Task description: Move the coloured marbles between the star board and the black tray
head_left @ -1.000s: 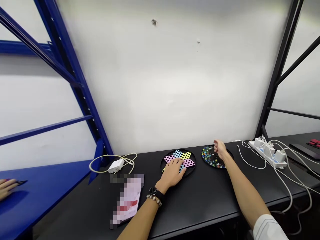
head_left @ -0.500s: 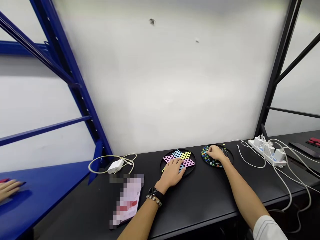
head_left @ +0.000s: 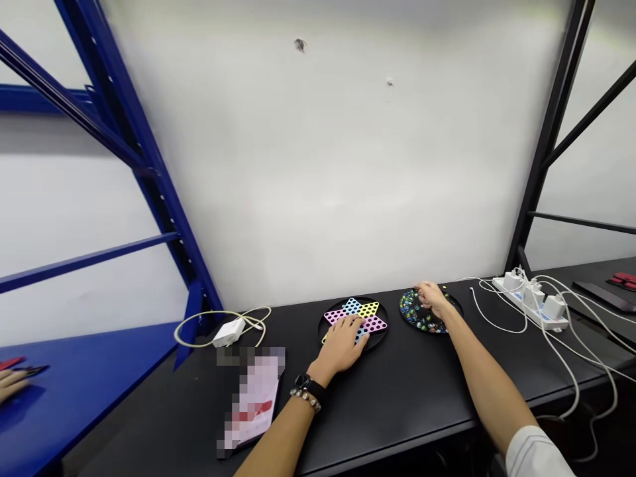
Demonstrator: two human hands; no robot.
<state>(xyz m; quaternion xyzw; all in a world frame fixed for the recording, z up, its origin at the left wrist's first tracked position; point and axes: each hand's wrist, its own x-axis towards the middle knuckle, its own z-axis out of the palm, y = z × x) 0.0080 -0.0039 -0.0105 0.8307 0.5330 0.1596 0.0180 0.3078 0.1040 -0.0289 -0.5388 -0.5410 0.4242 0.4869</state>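
My left hand (head_left: 342, 341) lies flat, fingers stretched, over the near part of a star-shaped Chinese checkers board (head_left: 376, 324). The board has pink, blue and yellow points full of dark holes, and sits in a round black tray (head_left: 383, 338). To the right, my right hand (head_left: 431, 297) is closed over a second round black tray (head_left: 459, 320) holding many coloured glass marbles (head_left: 411, 309). Its fingers are curled together; whether a marble is between them is hidden. On my left wrist are a dark watch and a beaded bracelet.
A phone (head_left: 256, 404), partly blurred out, lies at the near left. Behind it is a white adapter (head_left: 229, 332) with a looped cable. A power strip (head_left: 536, 306) with plugs and trailing white cables stands right. Another person's hand (head_left: 10, 384) rests on the blue table (head_left: 99, 391).
My right hand has lifted slightly from the marbles and its fingers are curled in more. The left hand stays on the board. The other person's hand has shifted toward the left edge.
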